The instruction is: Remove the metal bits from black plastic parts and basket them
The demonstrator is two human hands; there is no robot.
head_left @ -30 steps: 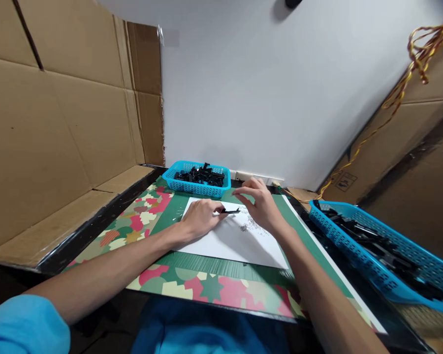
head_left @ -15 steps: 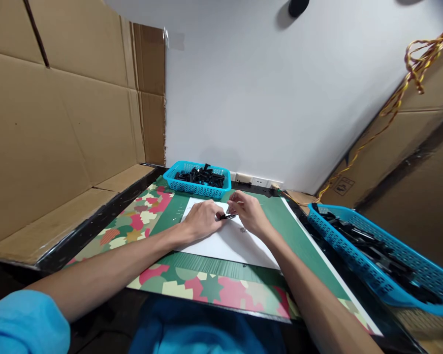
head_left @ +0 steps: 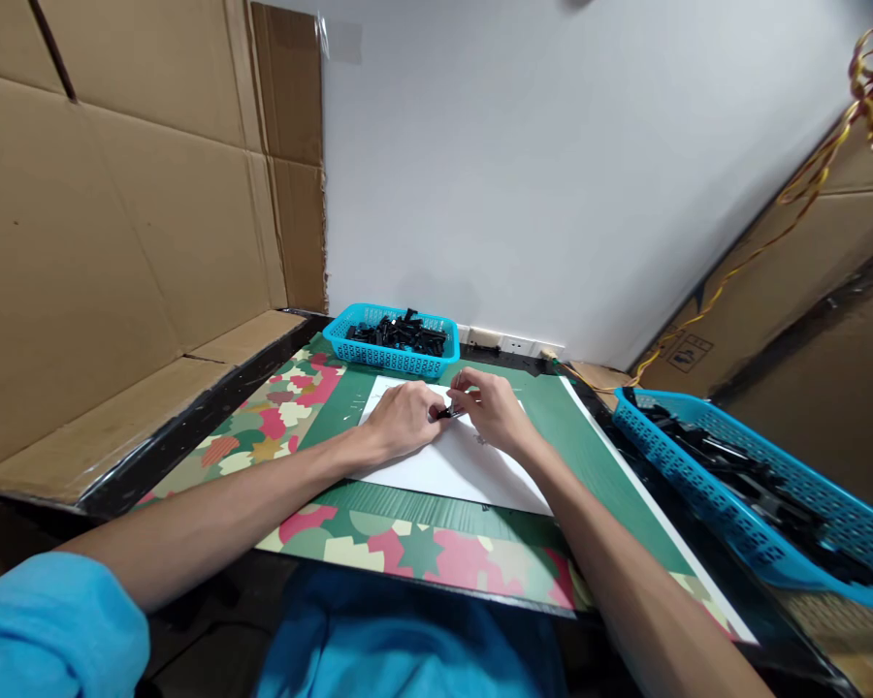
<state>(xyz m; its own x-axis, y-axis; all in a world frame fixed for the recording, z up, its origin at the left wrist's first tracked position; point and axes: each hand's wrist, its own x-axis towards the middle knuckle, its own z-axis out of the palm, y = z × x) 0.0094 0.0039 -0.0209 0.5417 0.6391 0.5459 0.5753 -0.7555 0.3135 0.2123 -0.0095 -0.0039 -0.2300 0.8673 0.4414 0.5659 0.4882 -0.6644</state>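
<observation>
My left hand (head_left: pixel 405 417) rests on a white sheet (head_left: pixel 436 477), its fingers closed around a small, dark, elongated part (head_left: pixel 448 413) that sticks out toward the right. Close beside it, my right hand (head_left: pixel 493 405) has thumb and forefinger pinched together just above the part's free end. Whatever lies between those right fingertips is too small to make out. A few tiny dark bits (head_left: pixel 479 439) lie on the sheet under my right hand.
At the back stands a blue basket (head_left: pixel 393 366) of black parts. A longer blue basket (head_left: pixel 698 494) with more black pieces is on the right. Cardboard (head_left: pixel 145 213) walls the left side. Sockets (head_left: pixel 516 344) line the wall; yellow-brown wires (head_left: pixel 763 247) hang at right.
My right fingertips have closed in on the dark part's end, and the part shows less between the hands. The whole view has tilted slightly downward.
</observation>
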